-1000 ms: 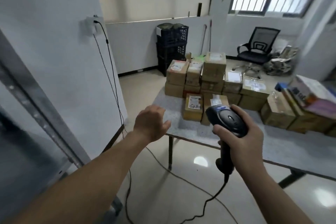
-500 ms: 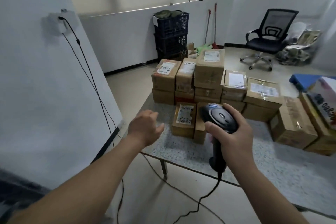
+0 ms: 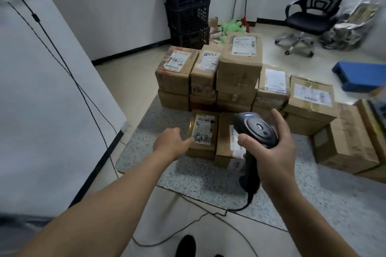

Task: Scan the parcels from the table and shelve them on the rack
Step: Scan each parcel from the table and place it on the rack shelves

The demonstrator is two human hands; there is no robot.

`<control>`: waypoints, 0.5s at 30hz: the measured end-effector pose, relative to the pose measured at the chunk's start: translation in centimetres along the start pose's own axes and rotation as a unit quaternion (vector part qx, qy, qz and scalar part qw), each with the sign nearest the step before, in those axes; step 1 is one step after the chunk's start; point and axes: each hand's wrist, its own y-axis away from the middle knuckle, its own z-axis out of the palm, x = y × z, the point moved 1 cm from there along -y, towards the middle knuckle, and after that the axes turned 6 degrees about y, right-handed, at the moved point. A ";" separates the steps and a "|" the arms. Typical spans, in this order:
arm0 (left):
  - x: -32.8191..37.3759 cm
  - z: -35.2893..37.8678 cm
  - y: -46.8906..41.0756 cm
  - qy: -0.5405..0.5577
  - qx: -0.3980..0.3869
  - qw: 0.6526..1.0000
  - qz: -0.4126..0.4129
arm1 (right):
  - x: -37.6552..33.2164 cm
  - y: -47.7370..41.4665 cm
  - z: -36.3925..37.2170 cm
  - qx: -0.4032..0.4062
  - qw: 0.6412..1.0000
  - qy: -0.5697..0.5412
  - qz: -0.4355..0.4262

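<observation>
Cardboard front parcel (image 3: pixel 203 131), with a handwritten label on top, lying on the grey speckled table (image 3: pixel 198 177); it serves as the landmark for this view. My left hand (image 3: pixel 170 142) reaches to its left edge, fingers loosely curled and holding nothing. I cannot tell whether the thumb tip touches the box. My right hand (image 3: pixel 273 152), to the landmark's right and nearer me, grips the black scanner (image 3: pixel 255 131) by the handle, thumb against the head and forefinger raised behind it. The scanner head hangs over the neighbouring parcel (image 3: pixel 225 142), which lies against the landmark's right side. Behind the landmark stand the stacked parcels (image 3: pixel 238 69). The rack is out of view.

Step in hand, as I judge it: taking the front parcel for scanning, with nothing lifted yet. The next move calls for closing my left fingers on the box, presenting its label to the scanner head, and squeezing the trigger before any carrying.
</observation>
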 end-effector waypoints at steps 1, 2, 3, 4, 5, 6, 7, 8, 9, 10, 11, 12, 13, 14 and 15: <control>0.1 0.6 -0.9 0.008 -0.014 1.000 -0.010 | 0.3 -0.4 0.3 0.005 1.000 0.004 0.007; 0.3 1.2 -1.8 0.015 -0.029 0.999 -0.016 | 0.6 -0.8 0.5 0.009 1.000 0.009 0.015; 0.5 1.8 -2.6 0.020 -0.043 0.999 -0.019 | 0.9 -1.2 0.8 0.013 1.000 0.012 0.022; 0.8 2.5 -3.4 0.023 -0.054 0.998 -0.018 | 1.2 -1.6 1.1 0.016 0.999 0.017 0.030; 1.1 3.1 -4.1 0.022 -0.062 0.998 -0.016 | 1.5 -2.0 1.4 0.021 0.999 0.020 0.035; 1.4 3.8 -4.8 0.019 -0.070 0.997 -0.014 | 1.7 -2.3 1.7 0.027 0.999 0.022 0.039; 1.8 4.4 -5.3 0.013 -0.080 0.997 -0.014 | 1.9 -2.5 2.0 0.032 0.998 0.024 0.041; 2.1 5.0 -5.8 0.005 -0.088 0.996 -0.014 | 2.1 -2.8 2.3 0.036 0.998 0.028 0.044; 2.4 5.5 -6.2 -0.002 -0.094 0.995 -0.013 | 2.3 -2.9 2.5 0.040 0.998 0.032 0.048; 2.6 6.0 -6.5 -0.003 -0.097 0.995 -0.012 | 2.5 -3.1 2.7 0.044 0.997 0.035 0.053; 2.8 6.3 -6.7 0.001 -0.097 0.995 -0.011 | 2.7 -3.2 2.9 0.048 0.996 0.038 0.059; 2.9 6.7 -7.0 0.010 -0.097 0.995 -0.012 | 3.0 -3.4 3.0 0.051 0.996 0.039 0.065; 2.9 6.9 -7.3 0.016 -0.095 0.995 -0.013 | 3.2 -3.4 3.2 0.055 0.995 0.038 0.072; 2.9 7.1 -7.5 0.016 -0.096 0.995 -0.012 | 3.4 -3.5 3.4 0.059 0.995 0.039 0.077; 2.9 7.2 -7.7 0.010 -0.098 0.995 -0.011 | 3.6 -3.6 3.6 0.063 0.994 0.040 0.080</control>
